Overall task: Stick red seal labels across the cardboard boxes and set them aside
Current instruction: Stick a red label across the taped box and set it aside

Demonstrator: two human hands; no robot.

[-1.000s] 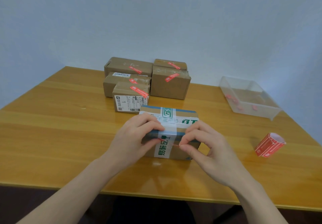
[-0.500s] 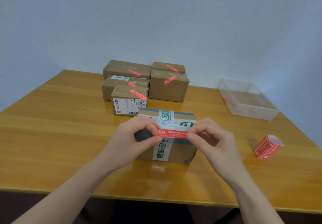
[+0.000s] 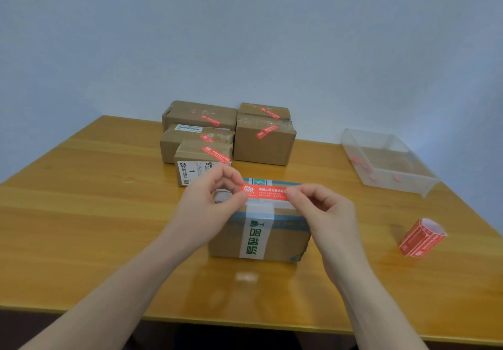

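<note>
Red seal label [image 3: 265,193] stretched level between both hands, just above top of taped cardboard box [image 3: 258,230] at table [image 3: 81,213] centre. Left hand [image 3: 211,202] pinches left end, right hand [image 3: 325,211] pinches right end. Best play, I judge: keep label taut, square it across seam, touch down middle first, smooth outward, no wrinkles. Sealed boxes [image 3: 228,134] wait behind; label roll [image 3: 420,236] right.

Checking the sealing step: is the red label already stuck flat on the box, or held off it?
Held off: left hand and right hand pinch the red label's ends, stretched above the box.
</note>
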